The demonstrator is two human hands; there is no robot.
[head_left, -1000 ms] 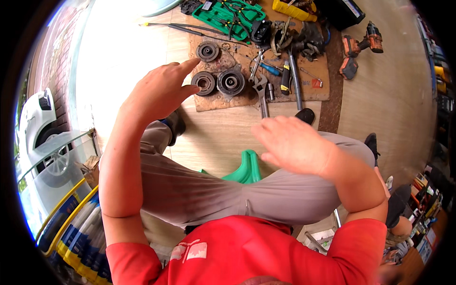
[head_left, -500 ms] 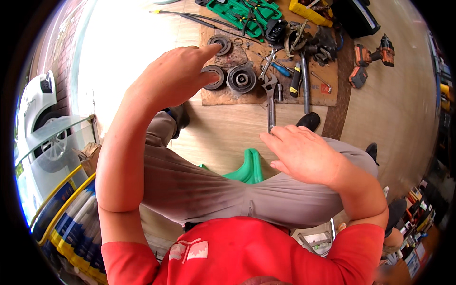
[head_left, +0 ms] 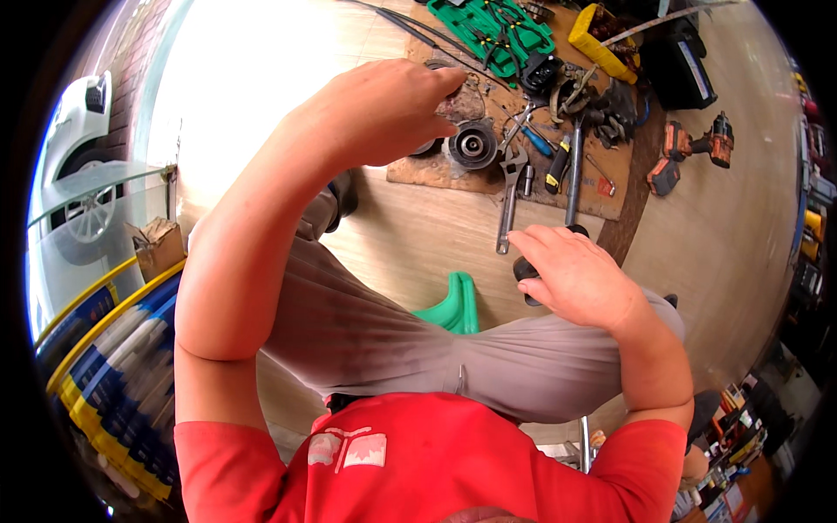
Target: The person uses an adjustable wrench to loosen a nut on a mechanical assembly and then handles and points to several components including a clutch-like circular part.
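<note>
My left hand [head_left: 375,113] reaches over the far-left part of a stained cardboard sheet [head_left: 418,172]. Its fingers are stretched out and the thumb stands apart; nothing shows in its grasp. It partly covers two dark ring-shaped metal parts, and whether it touches them I cannot tell. Just right of its fingertips lies a round grooved metal pulley [head_left: 473,145]. My right hand [head_left: 580,275] is held above my right knee, its fingers extended, holding nothing. Nearest to its fingertips is the handle of an adjustable wrench [head_left: 509,205], apart from the hand.
On the cardboard lie a metal socket [head_left: 528,180], a blue-handled screwdriver [head_left: 538,141], a yellow-and-black utility knife [head_left: 557,167] and a long metal bar [head_left: 575,179]. Beyond are a green tool case [head_left: 462,26] and yellow bin [head_left: 582,37]. An orange cordless impact driver [head_left: 697,144] rests at right.
My left hand has moved right across the ring parts, covering more of them. The right hand has shifted slightly away from the wrench handle. The whole view has shifted too.
</note>
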